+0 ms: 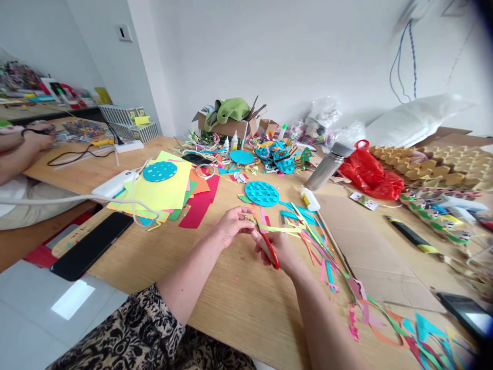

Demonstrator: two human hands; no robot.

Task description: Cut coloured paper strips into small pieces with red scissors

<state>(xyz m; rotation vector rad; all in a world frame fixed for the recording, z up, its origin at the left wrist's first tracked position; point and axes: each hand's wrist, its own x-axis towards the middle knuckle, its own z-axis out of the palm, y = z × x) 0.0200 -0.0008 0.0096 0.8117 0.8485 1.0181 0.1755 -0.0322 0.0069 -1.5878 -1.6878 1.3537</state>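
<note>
Step looked like trimming: left hand point(233, 224) pinched yellow paper point(249, 218) between fingertips, right hand point(280, 250) gripped scissors point(275, 256), blades at paper, all just nearside of blue disc point(262, 193); strips point(328, 271) right and nearside of disc; next cut seemingly called for steady pinch, small snips

Blue discs point(262, 193): three (two patterned, one plain); red-handled scissors point(267, 240): one; steel bottle point(327, 167): one.

No text, brand, number or sign can be read. Any lettering on the small white plastic bottle with a yellow patch point(310, 199), right of centre, or on the white flower-patterned card point(364, 201), farther right, cannot be made out.
</note>
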